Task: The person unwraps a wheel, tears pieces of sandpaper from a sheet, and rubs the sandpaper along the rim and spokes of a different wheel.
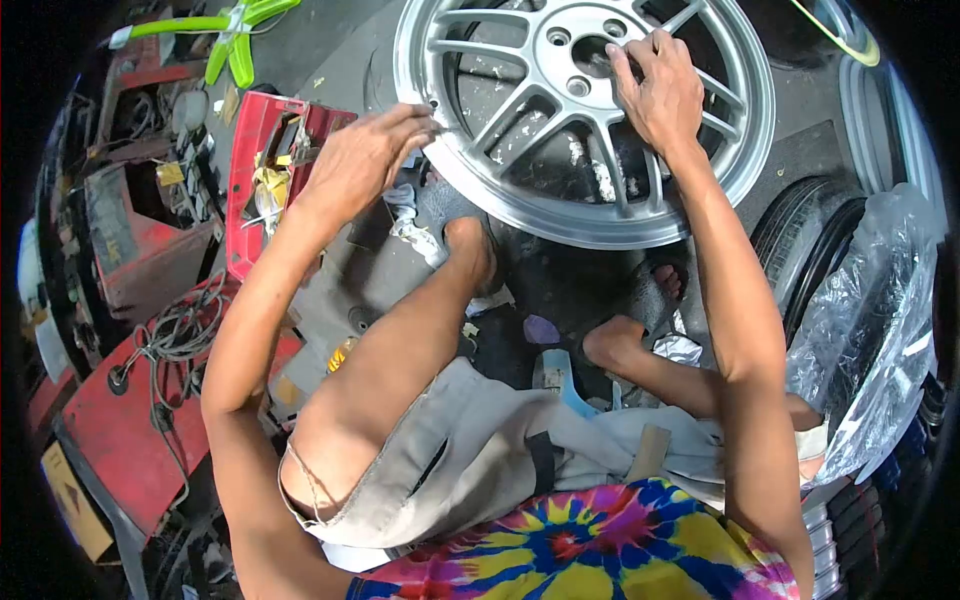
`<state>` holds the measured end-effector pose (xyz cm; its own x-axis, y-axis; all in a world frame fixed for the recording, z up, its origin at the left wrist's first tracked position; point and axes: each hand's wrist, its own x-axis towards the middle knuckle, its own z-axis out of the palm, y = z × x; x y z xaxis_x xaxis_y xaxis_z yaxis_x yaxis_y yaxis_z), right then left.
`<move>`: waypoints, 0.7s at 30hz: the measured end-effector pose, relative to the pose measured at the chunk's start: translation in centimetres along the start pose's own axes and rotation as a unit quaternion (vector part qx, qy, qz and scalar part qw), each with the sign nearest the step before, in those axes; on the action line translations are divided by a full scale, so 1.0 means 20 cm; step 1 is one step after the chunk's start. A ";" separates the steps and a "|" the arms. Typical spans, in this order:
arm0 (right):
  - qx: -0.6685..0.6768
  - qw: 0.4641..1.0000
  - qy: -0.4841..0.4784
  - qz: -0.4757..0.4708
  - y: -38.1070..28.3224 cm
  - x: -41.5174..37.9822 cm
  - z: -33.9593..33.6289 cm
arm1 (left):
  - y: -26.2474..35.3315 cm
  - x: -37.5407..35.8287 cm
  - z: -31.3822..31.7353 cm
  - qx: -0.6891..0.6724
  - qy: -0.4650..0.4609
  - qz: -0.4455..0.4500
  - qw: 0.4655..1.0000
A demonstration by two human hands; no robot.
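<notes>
At the far left, a red metal case [150,440] with a bundle of grey cables [175,335] on it is seen, and above it a red open tray [245,190] with small yellowish parts inside. A green plastic fan blade [232,35] lies at the top left.

The left hand [365,155] is held at the left edge of the silver alloy wheel [585,120]. Its fingers are drawn narrow together and the fingertips [425,120] are pressed to the rim; a small thing may be pinched there, but this cannot be told with certainty. The wheel itself is laid flat on the dark floor, directly in front of the seated person, beyond the bare foot [470,250].

The right hand [660,90] is spread wide over the spokes beside the hub, with the palm resting on the metal, so the wheel is held steady and nothing is grasped by it.

It is judged that the step in hand is fine work on the rim edge, such as rubbing or cleaning one spot, while the wheel is braced. For the next move, steady pressure from the bracing hand would be needed, and probably the wheel would have to be turned a little so that a fresh part of the rim is brought under the working fingers.

At the right, a black tyre [800,240] and a clear plastic bag [880,320] are seen.
</notes>
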<state>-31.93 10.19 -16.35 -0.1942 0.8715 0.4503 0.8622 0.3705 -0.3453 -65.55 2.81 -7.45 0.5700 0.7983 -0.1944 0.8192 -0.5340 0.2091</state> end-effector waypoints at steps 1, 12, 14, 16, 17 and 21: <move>0.006 1.000 0.003 -0.005 0.00 0.00 0.00 | 0.01 0.01 0.02 0.035 0.016 -0.008 0.999; 0.210 0.978 -0.005 0.014 -0.18 -0.15 -0.14 | 0.36 -0.21 0.02 -0.458 -0.149 -0.167 0.860; 0.424 0.899 -0.111 0.003 -0.28 -0.25 -0.17 | 0.41 -0.19 0.06 -0.539 -0.132 -0.234 0.799; 0.505 0.828 -0.240 0.044 -0.44 -0.28 -0.21 | 0.42 -0.19 0.09 -0.568 -0.109 -0.255 0.775; 0.509 0.825 -0.240 0.045 -0.48 -0.30 -0.22 | 0.43 -0.19 0.09 -0.598 -0.076 -0.272 0.750; 0.501 0.834 -0.229 0.014 -0.58 -0.36 -0.19 | 0.43 -0.18 0.04 -0.594 -0.040 -0.326 0.735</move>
<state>-38.79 -1.66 -12.38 -0.5370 0.8306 0.1476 0.0896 0.2302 -0.9690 -60.56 -4.79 -5.69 0.1227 0.7322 -0.6699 0.3142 0.6116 0.7261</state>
